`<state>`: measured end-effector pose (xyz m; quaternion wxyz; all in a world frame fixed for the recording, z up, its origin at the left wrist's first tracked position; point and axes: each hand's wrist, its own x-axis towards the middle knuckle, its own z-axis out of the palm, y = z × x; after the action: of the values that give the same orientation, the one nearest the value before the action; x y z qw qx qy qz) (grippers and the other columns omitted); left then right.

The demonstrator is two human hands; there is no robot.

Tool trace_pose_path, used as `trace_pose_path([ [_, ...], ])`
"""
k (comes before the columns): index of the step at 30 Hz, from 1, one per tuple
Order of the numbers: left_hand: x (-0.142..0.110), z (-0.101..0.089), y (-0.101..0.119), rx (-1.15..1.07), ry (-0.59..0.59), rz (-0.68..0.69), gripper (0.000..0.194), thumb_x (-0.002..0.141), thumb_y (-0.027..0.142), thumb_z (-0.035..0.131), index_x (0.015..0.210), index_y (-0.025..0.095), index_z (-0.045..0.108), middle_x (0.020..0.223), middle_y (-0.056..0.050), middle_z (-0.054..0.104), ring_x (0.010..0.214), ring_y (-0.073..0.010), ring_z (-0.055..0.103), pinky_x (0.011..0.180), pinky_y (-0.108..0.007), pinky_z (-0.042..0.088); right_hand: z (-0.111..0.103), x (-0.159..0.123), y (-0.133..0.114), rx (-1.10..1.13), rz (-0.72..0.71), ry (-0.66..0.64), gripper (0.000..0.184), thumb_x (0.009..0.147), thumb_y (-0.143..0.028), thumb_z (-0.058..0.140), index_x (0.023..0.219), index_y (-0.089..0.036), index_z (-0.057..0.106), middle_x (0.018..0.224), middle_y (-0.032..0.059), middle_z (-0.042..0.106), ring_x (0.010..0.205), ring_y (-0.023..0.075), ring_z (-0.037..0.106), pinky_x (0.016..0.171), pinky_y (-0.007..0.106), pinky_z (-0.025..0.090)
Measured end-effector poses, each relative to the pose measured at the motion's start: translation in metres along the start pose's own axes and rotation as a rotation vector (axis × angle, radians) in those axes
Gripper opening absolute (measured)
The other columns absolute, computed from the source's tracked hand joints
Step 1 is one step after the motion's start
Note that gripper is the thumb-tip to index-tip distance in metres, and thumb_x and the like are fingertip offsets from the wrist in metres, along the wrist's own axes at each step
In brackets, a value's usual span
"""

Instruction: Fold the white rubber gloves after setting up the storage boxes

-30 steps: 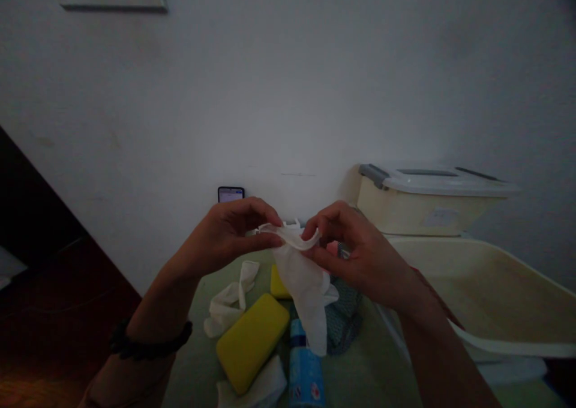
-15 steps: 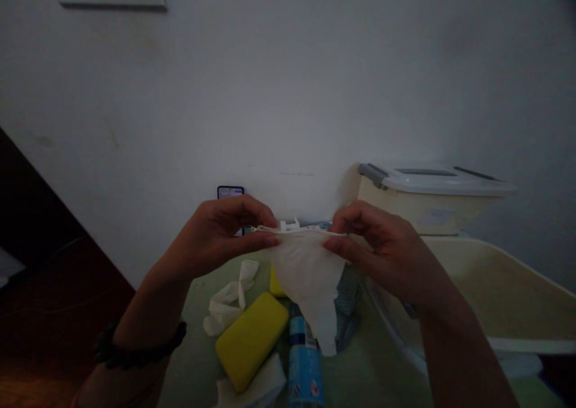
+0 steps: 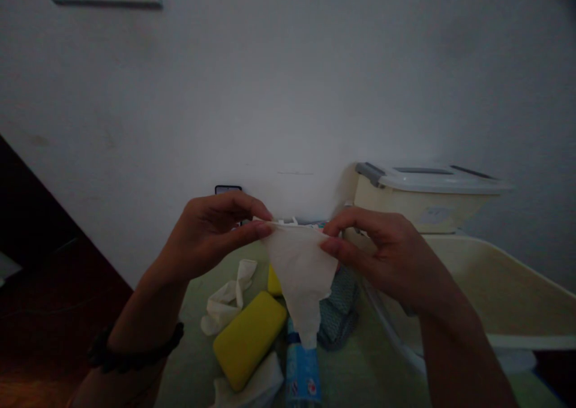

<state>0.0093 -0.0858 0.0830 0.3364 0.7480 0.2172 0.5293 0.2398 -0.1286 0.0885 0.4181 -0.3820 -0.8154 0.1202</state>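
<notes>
A thin white rubber glove [image 3: 301, 270] hangs by its cuff between my hands, with its narrow finger end pointing down. My left hand [image 3: 209, 234] pinches one side of the cuff between thumb and fingers. At the opposite side, my right hand [image 3: 382, 249] pinches the cuff edge in the same way. The cuff is stretched nearly flat. Behind the glove's lower end stands a blue can or bottle [image 3: 302, 372], partly covered by it. A second white glove [image 3: 227, 303] lies crumpled on the green tabletop [image 3: 360, 366].
A yellow sponge [image 3: 249, 339] rests on a white cloth [image 3: 256, 387]. Another yellow piece [image 3: 273, 282] and a grey-green cloth [image 3: 339, 312] lie behind. A phone [image 3: 228, 189] leans at the wall. On the right are a cream basin [image 3: 517, 288] and a lidded box [image 3: 405, 207].
The hanging glove has swung slightly left, uncovering more of the grey-green cloth. Both hands still grip the cuff, and the whole view has shifted a little.
</notes>
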Motion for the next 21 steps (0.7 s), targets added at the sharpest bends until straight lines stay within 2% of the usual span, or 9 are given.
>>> trace_pose_path([
  [2,0.001,0.001,0.0,0.006,0.003,-0.006,0.008,0.072,0.017,0.077,0.07,0.016,0.069,0.066,0.0,0.069,0.061,-0.0093,0.063,0.057,-0.016,0.053,-0.001,-0.001,0.0,0.015,0.0,-0.001,0.016,0.09,-0.029,0.057,0.078,-0.019,0.06,0.068,-0.0037,0.065,0.061,0.0075,0.058,0.057,0.018,0.044],
  [5,0.002,0.002,-0.003,0.006,-0.011,-0.011,0.012,0.076,0.021,0.074,0.073,0.016,0.064,0.067,0.0,0.068,0.062,-0.0095,0.063,0.056,-0.017,0.053,-0.001,-0.003,0.0,0.051,0.01,-0.072,0.018,0.093,-0.03,0.052,0.08,-0.02,0.057,0.066,-0.0043,0.062,0.058,0.0072,0.055,0.053,0.018,0.041],
  [10,0.002,0.0,-0.008,-0.029,-0.131,-0.05,0.01,0.082,0.018,0.066,0.08,0.018,0.056,0.072,0.0,0.07,0.067,-0.0108,0.065,0.06,-0.019,0.054,0.001,-0.002,-0.001,0.085,0.055,-0.19,0.026,0.092,-0.033,0.05,0.071,-0.019,0.057,0.06,-0.0039,0.058,0.053,0.0076,0.053,0.05,0.018,0.039],
  [16,-0.002,-0.007,-0.003,0.028,-0.344,-0.094,0.009,0.081,0.008,0.064,0.081,0.018,0.062,0.081,0.0,0.07,0.078,-0.0098,0.066,0.07,-0.018,0.053,-0.001,-0.003,-0.001,-0.035,0.089,-0.107,0.023,0.084,-0.028,0.058,0.064,-0.018,0.056,0.057,-0.0031,0.056,0.054,0.0096,0.05,0.052,0.022,0.038],
  [21,-0.004,-0.009,0.0,0.147,-0.474,-0.07,0.013,0.079,0.01,0.069,0.088,0.018,0.065,0.088,-0.001,0.071,0.084,-0.0112,0.067,0.077,-0.019,0.053,0.001,-0.002,-0.004,-0.048,0.016,-0.05,0.017,0.081,-0.026,0.063,0.068,-0.019,0.054,0.061,-0.0044,0.056,0.056,0.0094,0.051,0.055,0.023,0.039],
])
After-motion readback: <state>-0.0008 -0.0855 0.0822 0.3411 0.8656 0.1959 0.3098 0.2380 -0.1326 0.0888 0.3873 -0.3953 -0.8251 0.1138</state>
